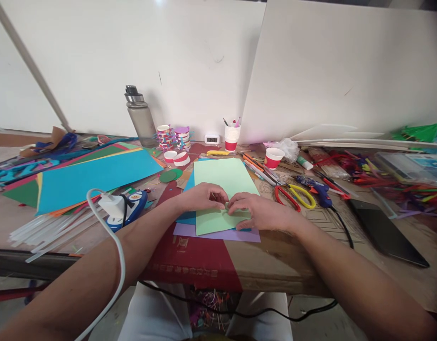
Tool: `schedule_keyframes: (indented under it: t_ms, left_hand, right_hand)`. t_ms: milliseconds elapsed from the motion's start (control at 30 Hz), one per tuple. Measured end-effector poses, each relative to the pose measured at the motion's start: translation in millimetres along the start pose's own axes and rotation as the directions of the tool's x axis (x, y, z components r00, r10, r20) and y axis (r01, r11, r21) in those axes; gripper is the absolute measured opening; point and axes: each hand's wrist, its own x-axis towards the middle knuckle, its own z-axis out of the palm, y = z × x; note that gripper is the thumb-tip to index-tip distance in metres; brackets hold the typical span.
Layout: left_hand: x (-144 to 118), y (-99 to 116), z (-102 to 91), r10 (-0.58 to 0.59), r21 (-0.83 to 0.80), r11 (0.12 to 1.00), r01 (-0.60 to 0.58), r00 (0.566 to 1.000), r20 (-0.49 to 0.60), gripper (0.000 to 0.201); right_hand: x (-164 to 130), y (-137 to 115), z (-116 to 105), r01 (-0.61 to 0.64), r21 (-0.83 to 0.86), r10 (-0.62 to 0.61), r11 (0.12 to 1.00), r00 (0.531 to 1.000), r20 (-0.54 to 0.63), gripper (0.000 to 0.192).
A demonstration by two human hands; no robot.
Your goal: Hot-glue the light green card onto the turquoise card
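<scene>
The pale green sheet point(218, 177) lies at twelve o'clock. Over it, left hand point(206, 196) and right hand point(256, 210) bend their fingers; whether they grip, I cannot tell. Seemingly, paper handling is in hand, calling next for light touch.

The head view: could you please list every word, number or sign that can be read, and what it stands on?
Nothing can be quoted with certainty.
Red-printed cardboard: characters along the front, too blurred to quote.
White digital clock: digits, too small to read.
Blue-and-white power strip: round orange mark, too small to make out.
</scene>
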Motion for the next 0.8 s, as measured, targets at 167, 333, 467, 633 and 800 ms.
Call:
schedule_keyframes:
  t_ms: [167, 333, 467, 633, 800]
  left_hand:
    - [0.0, -1.0, -0.2, 0.003, -0.011, 1.0, -0.003, 1.0, 0.007, 0.03]
    - [-0.2, -0.3, -0.2, -0.007, -0.03, 1.0, 0.007, 1.0, 0.005, 0.03]
    - [-0.4, 0.8, -0.1, -0.01, -0.036, 0.999, 0.01, 1.0, 0.006, 0.03]
    - [0.1, 1.5, -0.3, -0.013, -0.032, 0.999, 0.013, 1.0, 0.0, 0.028]
    - [-0.4, 1.9, 0.0, -0.022, -0.043, 0.999, 0.022, 1.0, -0.002, 0.029]
  right_hand:
    - [-0.4, -0.4, -2.9, -0.006, 0.052, 0.006, 0.999, 1.0, 0.009, 0.025]
    - [-0.5, -2.1, -5.5, -0.034, 0.126, 0.032, 0.991, 0.999, 0.017, 0.02]
    - [-0.7, -3.5, -6.3, -0.038, 0.144, 0.036, 0.989, 0.999, 0.015, 0.017]
    - [-1.2, -2.9, -7.9, 0.013, 0.124, -0.015, 0.992, 1.0, 0.012, 0.017]
    - [-1.1, -6.8, -7.2, 0.045, -0.008, -0.045, 0.999, 0.999, -0.015, 0.021]
